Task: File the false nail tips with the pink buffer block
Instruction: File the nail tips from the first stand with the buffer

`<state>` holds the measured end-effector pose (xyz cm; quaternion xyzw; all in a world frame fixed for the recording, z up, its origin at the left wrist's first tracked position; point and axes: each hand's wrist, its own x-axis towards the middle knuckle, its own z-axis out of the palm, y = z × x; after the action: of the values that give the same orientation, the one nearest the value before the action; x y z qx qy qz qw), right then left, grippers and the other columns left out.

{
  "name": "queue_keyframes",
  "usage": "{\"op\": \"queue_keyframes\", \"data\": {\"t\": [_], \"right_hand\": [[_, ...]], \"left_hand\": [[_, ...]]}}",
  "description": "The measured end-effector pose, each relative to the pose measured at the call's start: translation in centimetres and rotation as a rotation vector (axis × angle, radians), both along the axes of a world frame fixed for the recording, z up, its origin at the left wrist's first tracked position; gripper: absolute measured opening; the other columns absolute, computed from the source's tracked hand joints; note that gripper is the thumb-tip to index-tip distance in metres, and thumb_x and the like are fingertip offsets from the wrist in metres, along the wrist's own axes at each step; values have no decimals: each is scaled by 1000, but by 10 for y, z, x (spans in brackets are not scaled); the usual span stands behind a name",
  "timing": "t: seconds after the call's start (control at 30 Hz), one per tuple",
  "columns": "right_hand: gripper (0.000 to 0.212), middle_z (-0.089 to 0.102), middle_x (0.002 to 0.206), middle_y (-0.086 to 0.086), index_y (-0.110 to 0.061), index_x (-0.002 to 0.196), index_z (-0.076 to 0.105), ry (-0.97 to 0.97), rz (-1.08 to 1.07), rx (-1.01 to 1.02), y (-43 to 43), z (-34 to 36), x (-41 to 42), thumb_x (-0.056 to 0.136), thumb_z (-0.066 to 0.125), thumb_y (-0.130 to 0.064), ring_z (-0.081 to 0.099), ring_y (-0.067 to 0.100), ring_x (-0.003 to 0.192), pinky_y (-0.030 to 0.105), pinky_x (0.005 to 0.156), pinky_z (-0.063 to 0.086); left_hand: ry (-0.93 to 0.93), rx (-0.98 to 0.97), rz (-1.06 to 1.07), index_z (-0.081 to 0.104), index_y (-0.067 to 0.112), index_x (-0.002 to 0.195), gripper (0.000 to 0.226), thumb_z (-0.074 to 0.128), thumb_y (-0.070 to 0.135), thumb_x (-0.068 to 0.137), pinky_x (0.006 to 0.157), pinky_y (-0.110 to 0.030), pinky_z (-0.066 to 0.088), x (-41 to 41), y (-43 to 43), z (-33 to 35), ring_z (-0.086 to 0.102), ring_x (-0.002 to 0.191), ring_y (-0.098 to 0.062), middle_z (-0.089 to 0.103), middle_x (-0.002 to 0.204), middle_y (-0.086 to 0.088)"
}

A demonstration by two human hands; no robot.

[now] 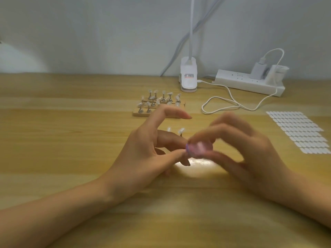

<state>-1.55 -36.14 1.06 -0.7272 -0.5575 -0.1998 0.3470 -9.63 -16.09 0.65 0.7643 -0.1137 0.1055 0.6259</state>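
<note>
Left hand (pixel 141 154) pinches thumb to finger low over the tabletop (pixel 71 122), presumably steadying a hidden nail tip, while blurred right hand (pixel 250 154) curls fingers (pixel 223 129) round the pink buffer block (pixel 199 147), set against it.

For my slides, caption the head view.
Right hand holds a blurred pink buffer block against pinched fingertips of the left hand.

Pink buffer block (pixel 198 148) and right hand (pixel 250 151) — mere motion blur.

The wood table (pixel 71 133) shines faintly; at twelve o'clock metal pegs (pixel 140 110) carry translucent false nail tips (pixel 139 104); at two, a smooth plastic power strip (pixel 247 83).
</note>
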Motion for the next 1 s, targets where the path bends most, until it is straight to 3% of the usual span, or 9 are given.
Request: {"op": "queue_keyframes", "data": {"t": [0.33,0.47,0.57,0.67,0.73,0.8,0.87,0.93,1.0], "right_hand": [[12,58,93,5,-20,107,64,52,-86,18,-2,4,2,95,62,-21,54,11,85,24,79,47],[13,60,92,7,-23,110,63,-3,44,19,2,2,-8,101,53,-25,57,13,88,18,83,45],[13,58,92,11,-24,108,62,11,-48,-2,1,5,-1,99,54,-19,55,16,86,22,79,46],[6,67,95,-4,-26,98,66,131,21,52,2,6,-8,94,61,-28,62,1,92,7,81,44],[17,68,95,-15,-20,96,70,204,72,3,4,4,-13,93,61,-35,61,-14,94,-1,82,43],[9,65,96,-4,-20,99,71,99,-2,-36,1,5,-7,94,65,-16,59,-3,91,8,82,46],[10,63,95,3,-26,101,67,69,-73,23,0,9,-5,97,62,-18,59,7,89,18,80,48],[15,65,98,-20,-28,99,66,140,14,41,1,9,-9,94,58,-39,61,-9,94,6,82,46],[15,57,98,-29,-29,104,66,122,-9,-9,3,5,-10,91,60,-33,57,-17,101,2,85,42]], "left_hand": [[-14,-102,-45,51,20,113,47,75,-1,79,57,-24,56,-1,-2,1,77,80,-29,77,78,-7],[-23,-102,-44,52,18,111,45,74,-2,78,59,-25,57,-1,-1,0,76,71,-22,76,77,-7],[-29,-112,-69,50,17,110,44,74,-2,79,58,-25,57,-2,-2,1,77,80,-24,76,75,-6],[-38,-100,-71,50,19,109,43,73,-3,79,58,-24,57,-3,-3,1,77,77,-21,75,74,-3],[-41,-74,-62,50,20,109,44,72,-3,78,57,-23,56,-2,-2,1,76,71,-21,75,73,-3],[-45,-75,-56,50,20,109,43,73,-1,79,56,-24,56,-3,-3,1,77,77,-26,75,73,-3],[-44,-79,-52,50,21,108,43,74,0,79,56,-24,56,-4,-4,2,77,80,-26,75,74,-4],[-44,-57,-43,51,22,107,43,74,0,78,57,-24,56,-3,-3,2,77,75,-25,75,74,-5],[-37,-36,-41,51,22,108,44,73,-1,78,56,-25,56,-2,-2,1,76,73,-27,75,75,-6]]}}
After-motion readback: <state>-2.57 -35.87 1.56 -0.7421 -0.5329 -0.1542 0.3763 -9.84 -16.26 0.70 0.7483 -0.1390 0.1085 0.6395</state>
